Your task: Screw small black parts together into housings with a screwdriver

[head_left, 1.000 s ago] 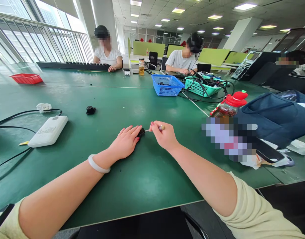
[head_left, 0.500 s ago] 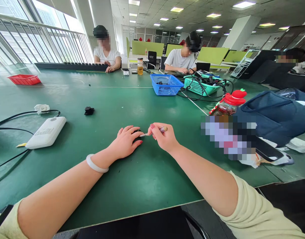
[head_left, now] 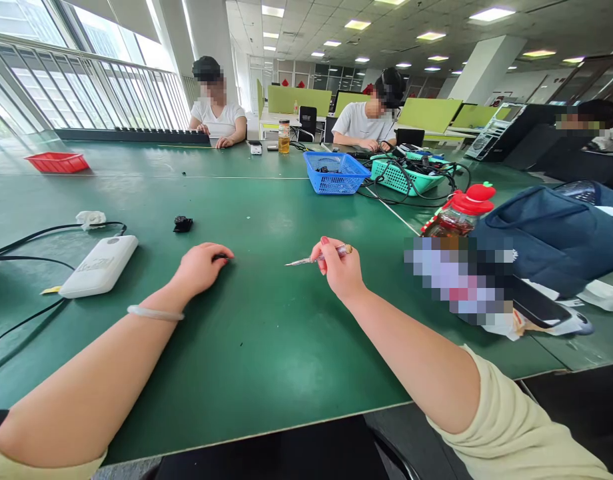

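Note:
My left hand (head_left: 202, 268) rests low over the green table (head_left: 266, 360), its fingers closed round a small black object (head_left: 220, 257) that is mostly hidden. Pinched in my right hand (head_left: 339, 267) is a thin pointed tool (head_left: 300, 262), a slim metal blade with a light-coloured handle. Its tip points left, towards the left hand, and touches nothing that I can make out. A gap of bare table separates the two hands. Beyond the left hand lies a small black bundle (head_left: 183, 224).
A white power bank (head_left: 100, 267) with black cables lies left. Farther back are a red tray (head_left: 57, 162), blue basket (head_left: 336, 172) and green basket (head_left: 406, 177) with cables. A red-lidded bottle (head_left: 466, 207) and dark blue bag (head_left: 551, 233) stand right. People sit across the table.
My left hand has moved left, away from the tool's tip, with the small black object in its fingers. My right hand has shifted slightly right and still holds the tool.

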`<action>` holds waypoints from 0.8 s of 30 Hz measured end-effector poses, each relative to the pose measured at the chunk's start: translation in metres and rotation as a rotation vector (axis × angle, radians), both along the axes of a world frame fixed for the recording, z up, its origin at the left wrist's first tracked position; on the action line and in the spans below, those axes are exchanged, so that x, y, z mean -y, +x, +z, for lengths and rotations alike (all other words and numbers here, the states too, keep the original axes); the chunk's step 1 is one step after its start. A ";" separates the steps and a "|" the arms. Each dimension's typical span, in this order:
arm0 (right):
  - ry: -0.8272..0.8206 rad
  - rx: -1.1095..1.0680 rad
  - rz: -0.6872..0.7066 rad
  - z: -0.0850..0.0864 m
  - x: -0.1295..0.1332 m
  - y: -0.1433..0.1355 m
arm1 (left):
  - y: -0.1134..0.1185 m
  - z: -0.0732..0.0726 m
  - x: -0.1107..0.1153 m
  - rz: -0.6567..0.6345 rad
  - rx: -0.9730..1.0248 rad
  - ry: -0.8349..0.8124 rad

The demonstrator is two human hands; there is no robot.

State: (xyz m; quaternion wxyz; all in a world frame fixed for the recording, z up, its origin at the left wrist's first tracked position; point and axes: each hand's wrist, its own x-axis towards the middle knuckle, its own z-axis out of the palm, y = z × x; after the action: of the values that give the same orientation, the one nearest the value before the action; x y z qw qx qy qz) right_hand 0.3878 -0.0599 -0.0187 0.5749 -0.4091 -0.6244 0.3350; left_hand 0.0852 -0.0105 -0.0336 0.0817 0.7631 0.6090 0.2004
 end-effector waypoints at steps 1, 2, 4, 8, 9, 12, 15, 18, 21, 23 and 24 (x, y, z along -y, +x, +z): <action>-0.001 -0.002 0.001 0.000 0.000 0.000 | -0.014 0.002 -0.003 0.085 -0.016 0.007; -0.004 -0.004 0.003 0.001 0.000 0.000 | -0.027 0.005 -0.005 0.147 -0.032 0.010; -0.011 0.001 0.007 0.001 0.000 -0.001 | -0.051 0.010 -0.007 0.221 -0.057 0.008; -0.029 0.035 0.023 0.000 -0.001 -0.002 | -0.081 0.016 -0.008 0.327 -0.123 -0.007; -0.033 0.043 0.023 0.000 -0.001 -0.002 | -0.084 0.016 -0.008 0.332 -0.142 0.004; -0.047 0.063 0.020 -0.001 -0.001 -0.001 | -0.085 0.014 -0.013 0.346 -0.197 0.016; -0.052 0.066 0.028 0.000 0.000 -0.001 | -0.080 0.015 -0.017 0.468 -0.209 -0.020; -0.055 0.066 0.028 -0.001 0.000 -0.001 | -0.074 0.019 -0.018 0.540 -0.162 0.004; -0.058 0.079 0.026 -0.002 -0.001 -0.001 | -0.069 0.025 -0.015 0.532 -0.064 0.079; -0.054 0.088 0.026 -0.002 -0.001 -0.001 | -0.066 0.030 -0.013 0.503 0.026 0.151; -0.050 0.090 0.025 -0.002 -0.001 -0.001 | -0.064 0.032 -0.012 0.488 0.061 0.184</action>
State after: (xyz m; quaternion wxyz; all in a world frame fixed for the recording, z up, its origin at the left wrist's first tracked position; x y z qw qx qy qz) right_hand 0.3866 -0.0590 -0.0209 0.5316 -0.4302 -0.6461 0.3389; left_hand 0.0209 0.0012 -0.0012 -0.0205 0.5914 0.7515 0.2917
